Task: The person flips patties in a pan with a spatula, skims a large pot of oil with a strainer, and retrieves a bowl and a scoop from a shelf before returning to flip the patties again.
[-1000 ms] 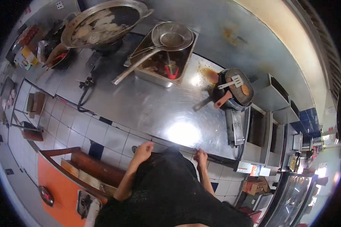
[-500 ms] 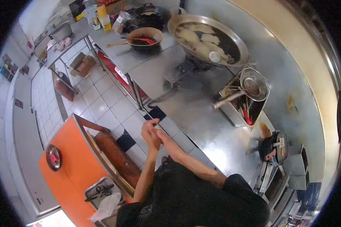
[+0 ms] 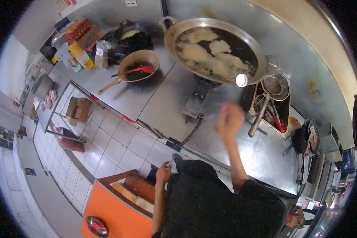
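Note:
My right hand (image 3: 230,119) is raised over the steel counter (image 3: 222,137), left of the sieve handle, and smeared by motion. Its fingers cannot be made out. Low beside my dark clothing hangs my left hand (image 3: 164,172), fingers loosely bent and somewhat apart, with nothing seen in it. A wide wok (image 3: 170,43) on a burner (image 3: 196,97) holds dark oil and several pale frying pieces (image 3: 196,52). A sieve with a long handle (image 3: 260,117) rests over a metal tray (image 3: 274,133) containing red-handled tongs (image 3: 281,125).
A frying pan (image 3: 150,57) with a red-headed utensil (image 3: 146,69) sits on the left counter, near yellow bottles (image 3: 81,55). An orange cabinet (image 3: 119,214) stands at lower left with an oval dish (image 3: 96,227) on top. A black pan (image 3: 300,139) lies at far right.
My hands were together over the floor and have come apart. The right has moved up and right over the counter; the left has dropped beside my body. The view has shifted.

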### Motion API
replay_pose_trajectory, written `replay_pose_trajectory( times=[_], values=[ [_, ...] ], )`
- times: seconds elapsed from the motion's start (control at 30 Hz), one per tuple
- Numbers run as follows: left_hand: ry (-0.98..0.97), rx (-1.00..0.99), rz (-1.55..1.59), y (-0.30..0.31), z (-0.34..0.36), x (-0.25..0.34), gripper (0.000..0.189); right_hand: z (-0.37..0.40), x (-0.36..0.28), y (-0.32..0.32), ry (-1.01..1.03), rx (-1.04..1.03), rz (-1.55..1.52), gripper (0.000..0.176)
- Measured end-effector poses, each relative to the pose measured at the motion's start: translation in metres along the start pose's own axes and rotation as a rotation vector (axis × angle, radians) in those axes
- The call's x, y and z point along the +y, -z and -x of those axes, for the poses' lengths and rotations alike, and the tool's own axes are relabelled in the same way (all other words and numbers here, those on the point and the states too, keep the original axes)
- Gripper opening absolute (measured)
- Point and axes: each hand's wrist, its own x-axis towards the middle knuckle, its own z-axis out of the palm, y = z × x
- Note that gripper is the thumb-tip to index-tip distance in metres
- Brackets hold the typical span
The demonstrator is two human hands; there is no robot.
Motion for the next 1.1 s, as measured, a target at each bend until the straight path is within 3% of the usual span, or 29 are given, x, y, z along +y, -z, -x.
replay_pose_trajectory(
  times=[0.03, 0.1, 0.17, 0.2, 0.27, 0.3, 0.37, 0.43, 0.47, 0.5, 0.57, 0.6, 0.67, 0.7, 0.73, 0.77, 0.8, 0.87, 0.93, 0.97, 1.07, 1.1],
  values=[
    [0.077, 0.032, -0.335, 0.009, -0.008, -0.038, 0.049, -0.026, 0.002, 0.005, -0.054, 0.122, 0.078, 0.015],
    [0.107, -0.023, -0.281, 0.014, -0.030, -0.150, 0.042, -0.063, 0.032, 0.000, 0.053, 0.209, 0.370, 0.020],
    [0.316, 0.035, -0.052, 0.029, -0.027, -0.204, 0.037, -0.072, 0.048, -0.008, 0.057, 0.136, 0.499, 0.022],
    [0.314, 0.031, -0.047, 0.037, -0.022, -0.238, 0.037, -0.075, 0.046, -0.017, 0.057, 0.058, 0.615, 0.024],
    [0.303, 0.135, -0.216, 0.046, -0.021, -0.289, 0.034, -0.071, 0.020, -0.026, 0.115, 0.116, 0.713, 0.020],
    [0.312, 0.120, -0.209, 0.057, -0.025, -0.281, 0.034, -0.062, 0.009, -0.032, 0.038, 0.151, 0.569, 0.016],
    [0.841, -0.055, 0.523, 0.086, -0.021, -0.273, 0.034, -0.032, -0.017, -0.053, -0.065, 0.180, 0.298, 0.009],
    [0.698, -0.098, 0.612, 0.068, -0.066, -0.382, 0.035, 0.040, 0.001, -0.101, -0.469, -0.047, -0.061, 0.011],
    [0.628, -0.120, 0.660, 0.087, -0.076, -0.361, 0.035, 0.068, -0.006, -0.123, -0.723, -0.243, -0.234, 0.015],
    [0.531, -0.065, 0.403, 0.099, -0.085, -0.393, 0.035, 0.093, -0.019, -0.146, -0.974, -0.432, -0.423, 0.019],
    [0.362, -0.027, 0.092, 0.147, -0.090, -0.366, 0.035, 0.131, -0.032, -0.184, -1.351, -0.519, -0.471, 0.026],
    [0.266, -0.015, -0.004, 0.171, -0.095, -0.352, 0.035, 0.142, -0.029, -0.201, -1.364, -0.483, -0.471, 0.026],
    [0.086, -0.004, -0.161, 0.219, -0.107, -0.323, 0.035, 0.155, -0.025, -0.229, -1.287, -0.360, 0.000, 0.030],
    [-0.016, 0.134, -0.146, 0.209, -0.135, -0.382, 0.036, 0.148, -0.029, -0.231, -1.206, -0.370, 0.125, 0.034],
    [0.030, -0.077, -0.155, 0.254, -0.135, -0.355, 0.037, 0.153, -0.019, -0.239, -1.244, -0.313, 0.134, 0.034],
    [0.410, -0.255, -0.064, 0.278, -0.153, -0.349, 0.040, 0.165, -0.001, -0.250, -1.017, -0.322, 0.402, 0.036],
    [0.336, -0.298, 0.180, 0.297, -0.178, -0.391, 0.038, 0.173, 0.008, -0.250, -0.796, -0.334, 0.672, 0.038],
    [0.245, -0.438, 0.711, 0.332, -0.194, -0.374, 0.034, 0.152, -0.021, -0.231, -0.851, -0.415, 0.585, 0.036],
    [0.239, -0.489, 0.090, 0.348, -0.255, -0.355, 0.034, 0.158, -0.014, -0.237, -0.875, -0.544, 0.769, 0.031],
    [0.200, -0.550, -0.041, 0.348, -0.281, -0.330, 0.033, 0.150, -0.026, -0.231, -0.993, -0.495, 0.696, 0.029],
    [0.025, -0.785, -0.333, 0.333, -0.363, -0.240, 0.033, 0.148, -0.064, -0.208, -1.024, -0.548, 0.505, 0.032],
    [-0.029, -0.872, -0.418, 0.323, -0.384, -0.213, 0.032, 0.158, -0.082, -0.204, -1.071, -0.466, 0.367, 0.036]
  ],
)
